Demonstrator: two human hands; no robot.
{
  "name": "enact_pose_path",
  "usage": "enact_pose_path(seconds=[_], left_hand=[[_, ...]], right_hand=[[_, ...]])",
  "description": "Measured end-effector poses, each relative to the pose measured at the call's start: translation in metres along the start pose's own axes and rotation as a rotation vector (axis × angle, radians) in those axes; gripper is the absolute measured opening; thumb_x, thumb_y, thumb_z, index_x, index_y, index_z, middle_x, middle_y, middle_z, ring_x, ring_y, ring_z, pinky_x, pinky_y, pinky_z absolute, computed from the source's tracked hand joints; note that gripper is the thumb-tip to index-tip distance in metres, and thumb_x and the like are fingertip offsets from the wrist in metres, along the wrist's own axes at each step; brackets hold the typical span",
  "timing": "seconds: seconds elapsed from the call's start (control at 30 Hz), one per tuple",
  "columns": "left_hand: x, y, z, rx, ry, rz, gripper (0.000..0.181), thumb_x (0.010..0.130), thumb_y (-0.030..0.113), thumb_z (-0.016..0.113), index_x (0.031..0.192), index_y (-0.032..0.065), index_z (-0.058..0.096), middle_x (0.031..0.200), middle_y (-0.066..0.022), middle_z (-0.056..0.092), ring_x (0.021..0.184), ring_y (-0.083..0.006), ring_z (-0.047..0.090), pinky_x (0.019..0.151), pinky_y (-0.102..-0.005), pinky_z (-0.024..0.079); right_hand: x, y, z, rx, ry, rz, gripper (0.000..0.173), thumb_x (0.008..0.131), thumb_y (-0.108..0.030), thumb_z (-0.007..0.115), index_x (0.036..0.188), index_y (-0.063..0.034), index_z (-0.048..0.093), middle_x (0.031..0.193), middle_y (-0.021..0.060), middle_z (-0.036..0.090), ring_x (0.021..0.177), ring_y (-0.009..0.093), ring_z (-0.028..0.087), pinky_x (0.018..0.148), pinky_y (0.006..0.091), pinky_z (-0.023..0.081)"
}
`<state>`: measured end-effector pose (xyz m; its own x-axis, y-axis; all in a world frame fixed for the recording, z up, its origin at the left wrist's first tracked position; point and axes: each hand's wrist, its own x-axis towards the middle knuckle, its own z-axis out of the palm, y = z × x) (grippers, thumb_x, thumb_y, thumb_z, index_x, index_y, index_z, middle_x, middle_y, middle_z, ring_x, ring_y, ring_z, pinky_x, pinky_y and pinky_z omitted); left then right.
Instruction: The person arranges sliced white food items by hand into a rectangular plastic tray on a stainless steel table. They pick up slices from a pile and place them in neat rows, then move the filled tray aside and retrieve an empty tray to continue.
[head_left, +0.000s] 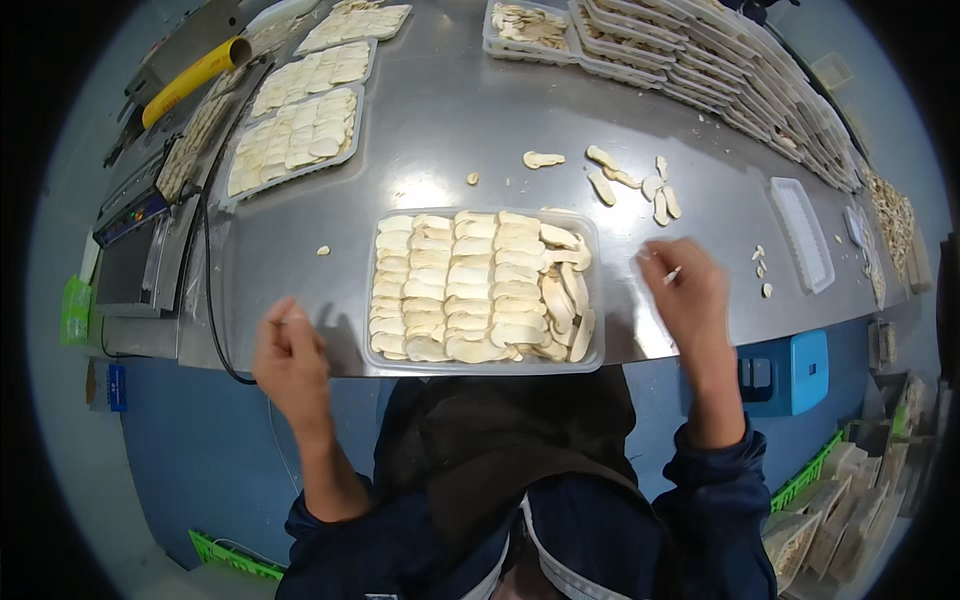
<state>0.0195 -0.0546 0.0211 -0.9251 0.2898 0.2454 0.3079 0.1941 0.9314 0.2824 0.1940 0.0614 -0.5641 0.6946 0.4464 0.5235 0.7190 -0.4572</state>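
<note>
A clear plastic tray (596, 300) lies at the front edge of the steel table (442, 112), filled with overlapping pale mushroom slices (471, 285). Four columns of slices run neatly; those at its right side lie less evenly. Left of the tray, above the table edge, is my left hand (292, 352), fingers curled, with nothing seen in it. My right hand (686, 289), blurred, hovers right of the tray with thumb and forefinger near each other; a small pale spot shows between them, and I cannot tell whether it is held. Loose slices (651, 187) lie beyond the right hand.
Filled trays (296, 142) stand at the back left, near a scale (135, 262) with a black cable (206, 300) and a yellow tube (191, 82). Stacked trays (720, 75) line the back right. An empty white tray (802, 234) lies right, above a blue plastic stool (795, 373).
</note>
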Motion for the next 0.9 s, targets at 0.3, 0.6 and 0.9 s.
enact_pose_path(seconds=[0.3, 0.6, 0.9], left_hand=[[0.044, -0.034, 0.012, 0.195, -0.039, -0.020, 0.026, 0.090, 0.011, 0.058, 0.109, -0.0054, 0.061, 0.061, 0.0034, 0.052, 0.057, -0.0043, 0.046, 0.056, -0.0208, 0.040], [0.036, -0.034, 0.010, 0.213, -0.009, -0.005, 0.025, 0.090, 0.012, 0.059, 0.110, -0.0043, 0.062, 0.062, 0.0039, 0.050, 0.058, -0.0034, 0.043, 0.056, -0.0207, 0.039], [0.035, -0.033, 0.010, 0.237, 0.008, 0.033, 0.023, 0.089, 0.012, 0.059, 0.105, -0.0035, 0.064, 0.063, 0.0025, 0.053, 0.059, -0.0048, 0.045, 0.057, -0.0223, 0.041]], right_hand=[[0.075, 0.120, 0.009, -0.238, -0.195, 0.556, 0.032, 0.074, -0.031, 0.069, 0.078, 0.0008, 0.066, 0.075, 0.0178, 0.066, 0.069, 0.030, 0.064, 0.066, 0.0388, 0.049], [0.060, 0.108, -0.001, -0.193, -0.089, 0.459, 0.027, 0.074, -0.029, 0.068, 0.077, -0.0019, 0.070, 0.074, 0.0162, 0.068, 0.070, 0.031, 0.066, 0.067, 0.0385, 0.050], [0.080, 0.085, 0.001, -0.351, -0.384, 0.398, 0.030, 0.078, -0.028, 0.067, 0.079, 0.0019, 0.069, 0.070, 0.0202, 0.064, 0.064, 0.031, 0.063, 0.063, 0.0394, 0.049]])
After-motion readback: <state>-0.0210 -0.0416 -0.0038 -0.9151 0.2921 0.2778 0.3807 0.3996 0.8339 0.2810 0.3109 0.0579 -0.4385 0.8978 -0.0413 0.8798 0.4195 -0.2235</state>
